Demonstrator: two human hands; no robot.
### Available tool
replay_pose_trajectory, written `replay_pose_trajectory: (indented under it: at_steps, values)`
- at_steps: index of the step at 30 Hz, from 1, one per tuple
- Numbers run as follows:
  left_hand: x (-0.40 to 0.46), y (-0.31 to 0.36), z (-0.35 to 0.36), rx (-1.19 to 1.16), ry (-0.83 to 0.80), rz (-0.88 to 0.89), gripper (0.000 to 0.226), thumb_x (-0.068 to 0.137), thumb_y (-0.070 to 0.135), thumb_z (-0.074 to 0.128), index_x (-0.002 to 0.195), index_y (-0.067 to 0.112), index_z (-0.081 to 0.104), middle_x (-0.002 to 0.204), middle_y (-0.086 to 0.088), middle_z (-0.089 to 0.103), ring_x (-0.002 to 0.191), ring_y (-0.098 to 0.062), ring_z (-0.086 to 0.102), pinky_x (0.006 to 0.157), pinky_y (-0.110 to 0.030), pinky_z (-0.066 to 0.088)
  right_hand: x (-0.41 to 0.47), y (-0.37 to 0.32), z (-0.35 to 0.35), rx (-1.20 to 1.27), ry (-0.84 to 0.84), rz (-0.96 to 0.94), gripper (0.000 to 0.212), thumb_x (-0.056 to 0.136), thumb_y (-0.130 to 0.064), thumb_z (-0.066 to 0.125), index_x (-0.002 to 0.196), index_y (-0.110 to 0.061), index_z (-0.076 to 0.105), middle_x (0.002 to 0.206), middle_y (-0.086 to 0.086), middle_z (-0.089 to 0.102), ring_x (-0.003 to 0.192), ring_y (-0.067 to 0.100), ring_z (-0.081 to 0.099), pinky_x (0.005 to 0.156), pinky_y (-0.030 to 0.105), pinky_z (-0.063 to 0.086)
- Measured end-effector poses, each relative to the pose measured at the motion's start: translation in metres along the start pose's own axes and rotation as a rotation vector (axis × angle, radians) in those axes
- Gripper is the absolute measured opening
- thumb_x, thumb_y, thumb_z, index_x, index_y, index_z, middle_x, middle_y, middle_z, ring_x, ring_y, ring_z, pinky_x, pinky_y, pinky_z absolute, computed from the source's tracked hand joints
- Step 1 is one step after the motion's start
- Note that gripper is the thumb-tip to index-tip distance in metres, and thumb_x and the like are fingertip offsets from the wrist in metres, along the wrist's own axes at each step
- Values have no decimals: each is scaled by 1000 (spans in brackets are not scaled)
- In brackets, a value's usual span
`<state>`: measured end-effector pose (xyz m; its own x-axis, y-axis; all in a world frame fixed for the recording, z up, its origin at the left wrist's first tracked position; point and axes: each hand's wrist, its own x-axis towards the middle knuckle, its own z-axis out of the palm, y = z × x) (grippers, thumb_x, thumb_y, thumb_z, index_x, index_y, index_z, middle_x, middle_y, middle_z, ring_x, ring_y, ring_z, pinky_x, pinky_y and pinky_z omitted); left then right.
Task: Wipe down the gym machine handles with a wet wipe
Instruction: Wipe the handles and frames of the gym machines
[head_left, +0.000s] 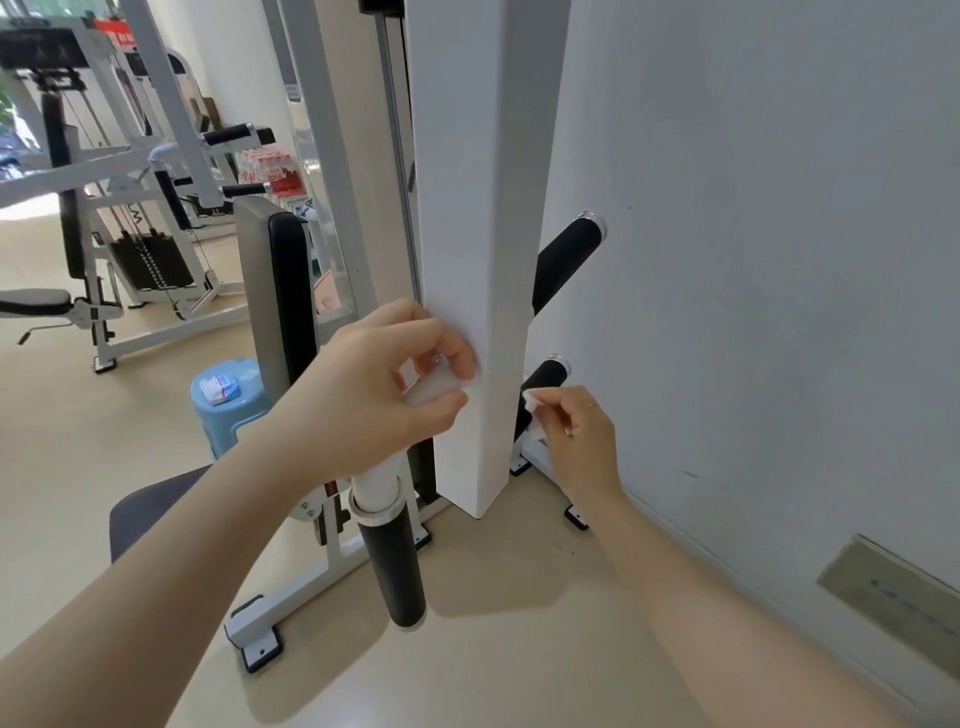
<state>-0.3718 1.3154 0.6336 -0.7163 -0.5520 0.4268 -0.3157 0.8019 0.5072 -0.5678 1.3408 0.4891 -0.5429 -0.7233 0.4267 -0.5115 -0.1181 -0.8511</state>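
Just past right hand (574, 434) fingertips: lower black foam handle (543, 376); hand pinches wet wipe (532, 402) against it. Wrap wipe round grip, twist along length. Left hand (374, 384) steadies white upright (478, 249), fingers curled on small white piece, identity unclear

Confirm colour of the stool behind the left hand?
Light blue plastic stool, seen in the head view.

There is one view only, from a camera worn on the person's head, looking forward and steeply down. It sits close to the white machine post (478, 260), which fills the centre, with both forearms reaching in from the near edge. The wall (779, 260) closes the right; the far left opens onto other gym machines (104, 208) across the floor (62, 441).
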Motion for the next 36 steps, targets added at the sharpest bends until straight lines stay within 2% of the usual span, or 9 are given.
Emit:
replay_pose_trajectory:
  at_steps: [2, 5, 8, 12, 16, 20, 25, 28, 36]
  values:
    - [-1, 1, 1, -3, -1, -2, 17, 72, 18, 66, 82, 30, 61, 96, 7, 51, 86, -5, 50, 72, -15, 45, -5, -11, -5, 46, -130, 0, 15, 88, -1, 56, 88, -10, 68, 84, -5, 61, 76, -2, 54, 68, 8, 40]
    - [-2, 0, 2, -16, 1, -24, 17, 74, 20, 66, 82, 34, 60, 94, 9, 50, 85, -6, 51, 68, -14, 44, -24, -33, -18, 333, -327, 282, 15, 92, -7, 52, 89, -9, 67, 75, 5, 64, 73, 16, 54, 79, 24, 44]
    - [-5, -1, 3, -75, -8, -45, 21, 77, 20, 66, 85, 38, 62, 92, 12, 49, 86, -2, 50, 75, -17, 41, -46, -58, -35, 679, -246, 443, 23, 93, 0, 44, 87, -9, 63, 59, -6, 62, 62, 12, 53, 79, 27, 46]
    - [-17, 4, 2, -212, -115, -97, 27, 83, 27, 62, 105, 41, 61, 104, 7, 51, 81, -13, 58, 75, -25, 51, -80, -116, -40, 844, -142, 290, 24, 91, 3, 41, 86, -9, 62, 65, -7, 64, 60, 4, 58, 59, 14, 47]
    - [-49, 2, -12, -339, -164, -110, 36, 87, 24, 60, 122, 31, 53, 110, 13, 59, 75, -22, 62, 55, -11, 48, -113, -176, -20, 826, -167, 150, 23, 90, -5, 49, 84, -16, 68, 82, 1, 69, 76, 12, 64, 69, 23, 54]
    - [-102, -37, -51, -324, -180, -162, 29, 91, 13, 51, 117, 26, 56, 102, 14, 62, 78, -2, 64, 67, -16, 51, -138, -213, 25, 767, -184, 164, 21, 90, -10, 53, 83, -20, 70, 90, 5, 70, 88, 19, 65, 82, 32, 54]
    - [-179, -100, -101, -570, -101, -373, 28, 97, 14, 39, 111, 25, 61, 106, 6, 66, 92, -7, 63, 85, -31, 52, -156, -215, 112, 668, -249, 333, 23, 94, -6, 47, 90, -18, 66, 78, -5, 69, 68, 7, 62, 62, 19, 51]
    - [-212, -139, -115, -630, -140, -454, 26, 97, 25, 40, 115, 26, 60, 109, 10, 66, 102, -6, 60, 95, -36, 48, -162, -207, 169, 616, -302, 480, 24, 94, -5, 44, 91, -16, 66, 89, 5, 67, 80, 18, 59, 66, 23, 49]
    - [-237, -279, -157, -732, -99, -504, 23, 81, 13, 67, 97, 28, 66, 92, 7, 72, 85, -9, 67, 84, -31, 52, -130, -189, 324, 510, -475, 619, 26, 94, -4, 40, 108, -9, 62, 98, 11, 66, 89, 23, 62, 76, 33, 53]
